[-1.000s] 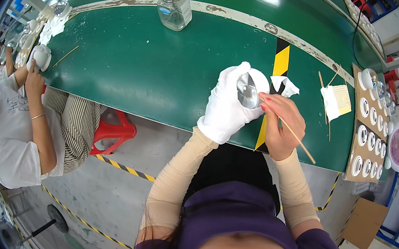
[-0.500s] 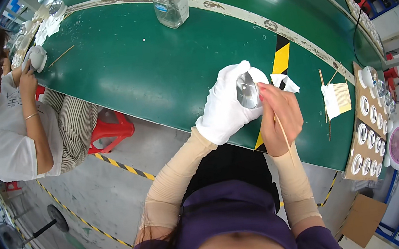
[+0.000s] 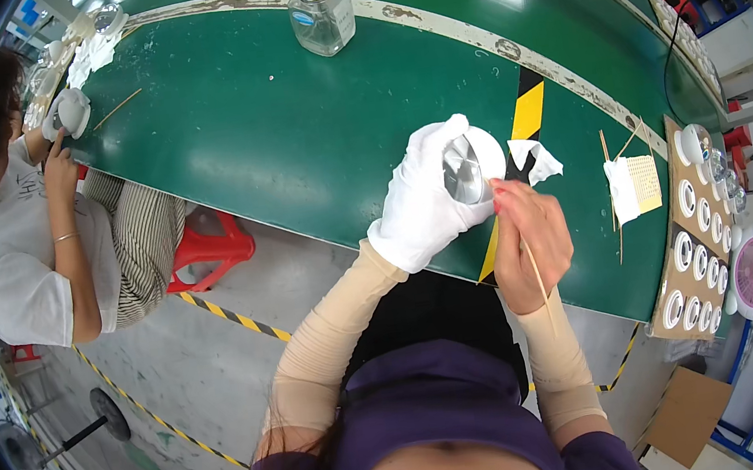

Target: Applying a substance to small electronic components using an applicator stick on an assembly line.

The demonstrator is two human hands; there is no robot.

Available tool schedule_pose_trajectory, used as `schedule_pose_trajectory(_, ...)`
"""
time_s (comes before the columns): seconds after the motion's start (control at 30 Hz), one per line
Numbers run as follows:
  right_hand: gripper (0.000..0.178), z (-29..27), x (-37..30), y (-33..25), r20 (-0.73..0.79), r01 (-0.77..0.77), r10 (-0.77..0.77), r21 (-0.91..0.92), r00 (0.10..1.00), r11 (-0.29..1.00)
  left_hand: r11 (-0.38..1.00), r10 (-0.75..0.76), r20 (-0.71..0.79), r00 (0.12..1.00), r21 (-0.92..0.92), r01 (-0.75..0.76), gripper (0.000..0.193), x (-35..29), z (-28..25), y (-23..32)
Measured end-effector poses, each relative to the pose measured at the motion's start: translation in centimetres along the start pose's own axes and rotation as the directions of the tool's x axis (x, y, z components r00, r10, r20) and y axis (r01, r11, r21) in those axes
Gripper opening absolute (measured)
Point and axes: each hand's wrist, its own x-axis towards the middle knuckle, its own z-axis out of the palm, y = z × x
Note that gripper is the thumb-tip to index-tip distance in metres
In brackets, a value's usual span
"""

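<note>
In a white glove, my left hand (image 3: 414,197) is closed around a round white-rimmed piece with a shiny, mirror-like hollow face (image 3: 463,171), tilted toward my right. My bare right hand (image 3: 540,248) pinches a thin wooden stick (image 3: 537,270). Its fingertips are at the lower right rim of the shiny piece, and the stick's long end points down along my wrist. The stick's upper tip is too small to make out. Both hands are above the near edge of the green table (image 3: 290,142). Beyond my right fingers lies a crumpled white cloth (image 3: 539,161).
Farther back stands a clear bottle (image 3: 322,18) with a metal top. To the right are a yellowish pad (image 3: 645,183) with white cloth and thin sticks, then a cardboard sheet (image 3: 670,279) with white rings. At left a co-worker (image 3: 17,251) sits holding a similar white piece (image 3: 72,113).
My right hand has slid slightly down along the rim of the shiny piece, and the stick's lower end is lower. The co-worker's hand has moved down a little from their piece.
</note>
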Motion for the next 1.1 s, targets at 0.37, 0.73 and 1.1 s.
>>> schedule_pose_trajectory(0.37, 0.022, 0.9, 0.8, 0.3, -0.03, 0.02, -0.02, -0.001, 0.999, 1.0, 0.999, -0.023, 0.008, 1.0, 0.049, 0.022, 0.088, 0.1, -0.3, 0.4)
schedule_pose_trajectory(0.73, 0.023, 0.8, 0.6, 0.4, -0.027, 0.01, -0.009, 0.007, 1.0, 1.0, 0.999, -0.024, 0.018, 1.0, 0.037, 0.023, 0.089, 0.0, -0.1, 0.2)
schedule_pose_trajectory(1.1, 0.018, 0.3, -0.3, -0.4, -0.015, -0.036, 0.036, 0.051, 0.999, 0.998, 1.0, 0.005, 0.046, 0.999, -0.02, -0.004, 0.087, 0.3, -0.4, -0.3)
